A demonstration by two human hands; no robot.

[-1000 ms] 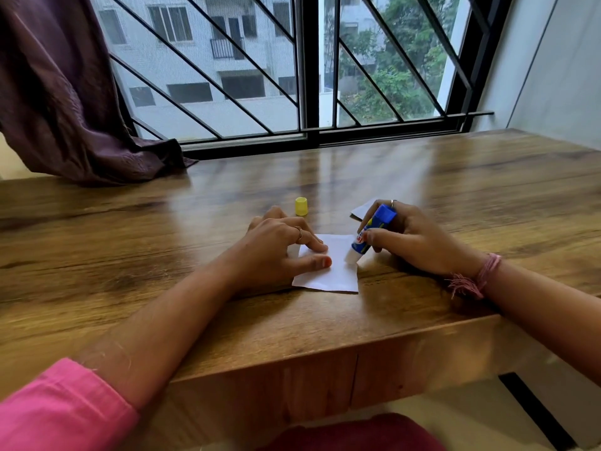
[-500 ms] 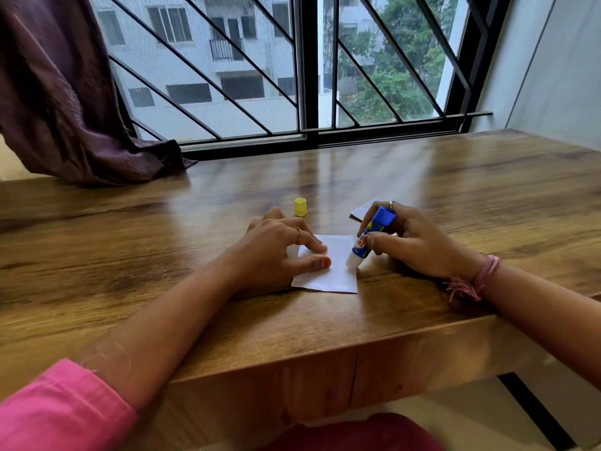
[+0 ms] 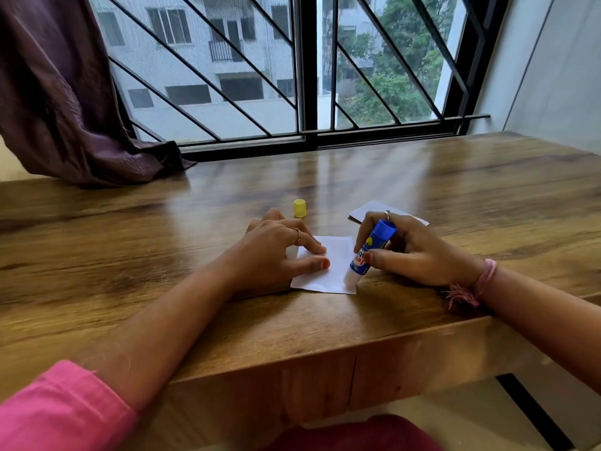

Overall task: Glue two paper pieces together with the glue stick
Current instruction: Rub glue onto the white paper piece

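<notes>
The paper square (image 3: pixel 328 268) is thin, light and limp; it would likely slide or wrinkle under the drag of sticky glue, so it needs pinning flat rather than lifting. That is how it is being handled: the left hand (image 3: pixel 276 252) rests on the paper's left part, its fingers fairly straight and pressing down, the thumb tip and one fingertip lying on the white surface. The best place to hold it looks to be just where those fingers are, to the side of the strip being glued, leaving the right edge free.

The glue stick (image 3: pixel 370 252) is a small, stiff plastic tube, light and easy to steer, best taken around its middle like a thick crayon. The right hand (image 3: pixel 413 252) does so, its fingers and thumb curled round the barrel. The tube tilts, blue base up and away, its pale tip down on the paper near the right edge, just below and left of the gripping fingertips. Pushed too hard, the soft glue might smear or tug the sheet.

The paper is plain white, roughly square and lies flat on the wooden table (image 3: pixel 455 190). The stick is blue with a white label and some yellow and red print. Its yellow cap (image 3: pixel 300 208) stands beyond the left fingers, apart from them. A second paper piece (image 3: pixel 367 211) lies partly hidden behind the right hand's fingers.
</notes>
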